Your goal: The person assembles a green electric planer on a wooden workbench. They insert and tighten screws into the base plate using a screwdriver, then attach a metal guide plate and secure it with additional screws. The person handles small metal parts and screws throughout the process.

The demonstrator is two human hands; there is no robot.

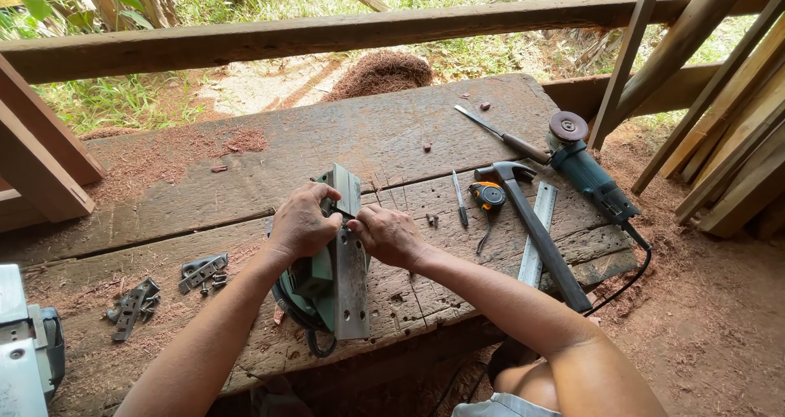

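- Green electric planer (327, 278) upturned near workbench (163, 180) front edge, metal sole exposed.
- Left hand (301, 223) gripping planer body, steadying.
- Right hand (386, 235) pinching at blade slot.

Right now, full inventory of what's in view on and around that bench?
electric planer: 1, green body with grey metal sole, upside down at bench middle, under both hands
workbench: 1, weathered brown planks, dusted with reddish sawdust
angle grinder: 1, teal, bench right end
hammer: 1, dark handle, left of grinder
metal square: 1, grey, beside hammer
tape measure: 1, orange and black, left of hammer head
long thin tool: 1, metal, back right
small metal plates: several, grey, bench left front
sawdust pile: 1, reddish, beyond bench
left hand: on planer
right hand: on planer sole
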